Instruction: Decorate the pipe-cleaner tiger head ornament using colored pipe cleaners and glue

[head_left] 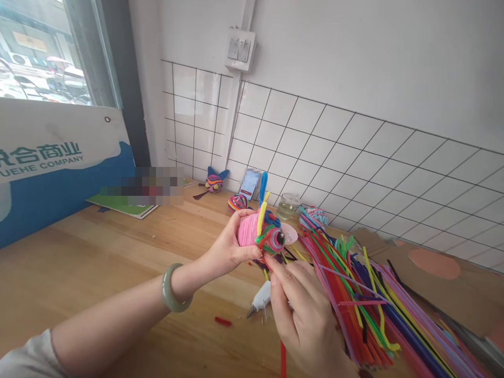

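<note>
My left hand is wrapped round a small figure wound from pink pipe cleaners. Its near end carries green, blue and red windings round a dark tip, while a blue loop and a yellow piece stick up from it. My right hand is closed just below the figure, thumb and forefinger pinching a red pipe cleaner whose tail hangs under the hand. Part of that pipe cleaner is hidden by my fingers. Close by on the table lies a white glue gun with a dark nozzle.
Bundles of coloured pipe cleaners cover the right side, beside cardboard. Along the wall are a blue-eared animal head, a phone, a striped ball, a glass jar and a pink dish. A red scrap lies in front.
</note>
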The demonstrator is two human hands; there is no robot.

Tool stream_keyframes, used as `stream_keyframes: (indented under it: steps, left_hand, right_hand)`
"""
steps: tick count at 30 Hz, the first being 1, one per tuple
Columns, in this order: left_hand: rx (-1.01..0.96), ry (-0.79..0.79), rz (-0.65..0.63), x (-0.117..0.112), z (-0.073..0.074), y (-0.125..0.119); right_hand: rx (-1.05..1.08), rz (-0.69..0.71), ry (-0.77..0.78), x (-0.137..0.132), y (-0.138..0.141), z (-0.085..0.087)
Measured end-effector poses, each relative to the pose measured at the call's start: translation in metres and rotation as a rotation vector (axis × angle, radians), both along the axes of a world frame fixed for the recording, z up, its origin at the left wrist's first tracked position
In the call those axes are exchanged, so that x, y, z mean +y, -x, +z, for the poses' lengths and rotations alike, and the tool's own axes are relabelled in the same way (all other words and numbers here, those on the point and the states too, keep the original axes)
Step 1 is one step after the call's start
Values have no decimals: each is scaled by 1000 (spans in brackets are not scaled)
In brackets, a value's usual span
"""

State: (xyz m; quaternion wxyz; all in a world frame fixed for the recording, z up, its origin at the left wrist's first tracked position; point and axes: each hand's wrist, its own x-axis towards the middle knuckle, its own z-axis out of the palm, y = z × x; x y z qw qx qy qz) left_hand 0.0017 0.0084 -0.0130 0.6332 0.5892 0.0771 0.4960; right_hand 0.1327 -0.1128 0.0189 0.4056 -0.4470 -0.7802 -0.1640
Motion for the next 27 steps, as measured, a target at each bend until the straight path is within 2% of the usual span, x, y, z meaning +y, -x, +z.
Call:
stream_keyframes:
  steps: [6,12,23,27]
  left_hand:
    - [27,8,-4,-1,2,1]
    - [43,23,-28,-3,4,3]
    - [133,21,69,-6,10,4]
    - [164,73,40,-7,9,5]
  right_hand:
    - [181,68,138,-3,0,5]
    - [289,57,294,-7,-1,7]
    - [329,48,325,-6,1,7]
    - [280,54,346,-5,-2,5]
